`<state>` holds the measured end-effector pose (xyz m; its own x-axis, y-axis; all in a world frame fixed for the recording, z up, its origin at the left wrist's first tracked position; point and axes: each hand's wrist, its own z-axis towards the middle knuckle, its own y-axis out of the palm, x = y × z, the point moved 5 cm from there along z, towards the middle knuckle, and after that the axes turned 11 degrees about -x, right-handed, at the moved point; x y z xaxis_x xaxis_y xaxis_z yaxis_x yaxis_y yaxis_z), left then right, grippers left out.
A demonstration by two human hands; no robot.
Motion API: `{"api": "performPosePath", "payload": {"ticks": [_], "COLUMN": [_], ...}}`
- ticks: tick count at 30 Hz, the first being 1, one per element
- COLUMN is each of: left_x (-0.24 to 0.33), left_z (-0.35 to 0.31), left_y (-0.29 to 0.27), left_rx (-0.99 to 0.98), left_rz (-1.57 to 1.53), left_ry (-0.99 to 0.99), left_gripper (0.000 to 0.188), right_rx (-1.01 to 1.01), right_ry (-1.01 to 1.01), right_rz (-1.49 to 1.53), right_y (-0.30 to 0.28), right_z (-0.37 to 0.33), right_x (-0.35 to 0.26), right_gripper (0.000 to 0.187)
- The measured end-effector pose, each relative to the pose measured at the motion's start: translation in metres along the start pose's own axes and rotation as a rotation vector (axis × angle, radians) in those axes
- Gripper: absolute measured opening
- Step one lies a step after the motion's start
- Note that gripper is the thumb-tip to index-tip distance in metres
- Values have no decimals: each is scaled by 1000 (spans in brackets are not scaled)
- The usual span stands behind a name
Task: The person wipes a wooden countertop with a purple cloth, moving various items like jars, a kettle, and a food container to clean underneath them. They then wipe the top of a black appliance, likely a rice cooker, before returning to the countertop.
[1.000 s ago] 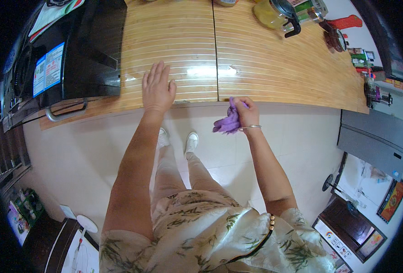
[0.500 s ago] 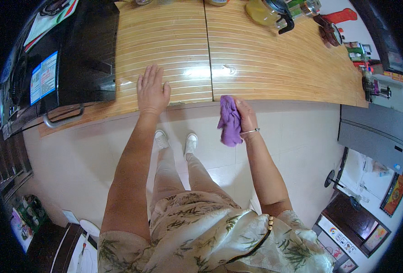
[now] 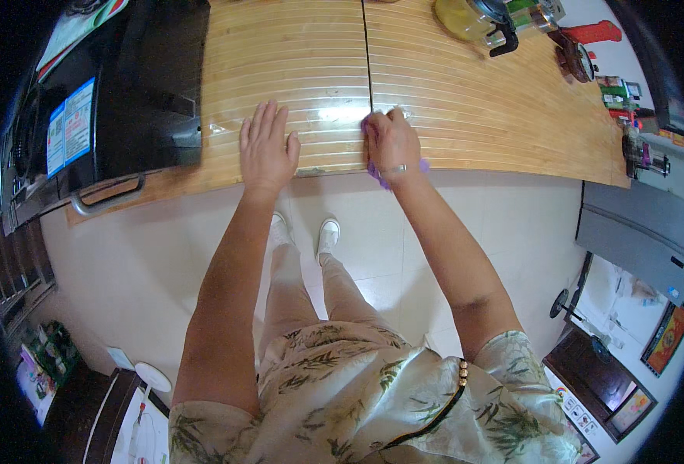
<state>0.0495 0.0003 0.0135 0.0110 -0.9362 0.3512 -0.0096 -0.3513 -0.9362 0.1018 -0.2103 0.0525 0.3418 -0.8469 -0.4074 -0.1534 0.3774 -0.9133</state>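
My left hand (image 3: 269,148) lies flat on the wooden countertop (image 3: 296,62), palm down with fingers stretched out, near its front edge. To its right, my right hand (image 3: 394,147) is closed on a purple cloth (image 3: 379,176) and presses it onto the wood beside the dark seam. Most of the cloth is hidden under that hand; bits of it stick out by the wrist and past the fingers, and part hangs over the counter's edge.
A black oven-like appliance (image 3: 145,93) with a metal handle stands at the left. At the far right are a glass pitcher (image 3: 466,22) with yellowish liquid, a red-handled item (image 3: 593,32) and several bottles and jars (image 3: 616,97). A grey fridge (image 3: 632,232) stands beyond the counter's right end.
My right hand has moved forward from in front of the counter's edge onto the wood, turning palm down over the cloth. The left hand stays flat on the counter.
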Motion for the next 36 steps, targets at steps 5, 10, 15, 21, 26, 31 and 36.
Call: {"api": "performPosePath", "payload": {"ticks": [5,10,15,21,26,31,36], "left_x": [-9,-2,-5,-6,-4,-9,-3], "left_z": [-2,-2,1,1,1,-1,0], "left_y": [1,0,2,8,9,8,5], "left_rx": [28,19,-6,5,-4,1,10], "left_rz": [-10,-30,-11,-1,23,3,2], "left_ry": [-26,-2,-18,-9,-22,-22,-7], "left_gripper": [48,48,49,50,50,50,49], "right_rx": [-66,-77,-49,-28,-76,-63,-62], "right_ry": [-33,48,4,80,-106,8,-23], "right_rz": [46,-75,19,0,-15,7,-59], "right_y": [11,5,8,8,48,8,30], "right_z": [-50,-30,-47,-61,-49,-58,-56], "right_x": [1,2,4,14,-44,12,-11], "right_gripper": [3,6,5,11,9,9,6]}}
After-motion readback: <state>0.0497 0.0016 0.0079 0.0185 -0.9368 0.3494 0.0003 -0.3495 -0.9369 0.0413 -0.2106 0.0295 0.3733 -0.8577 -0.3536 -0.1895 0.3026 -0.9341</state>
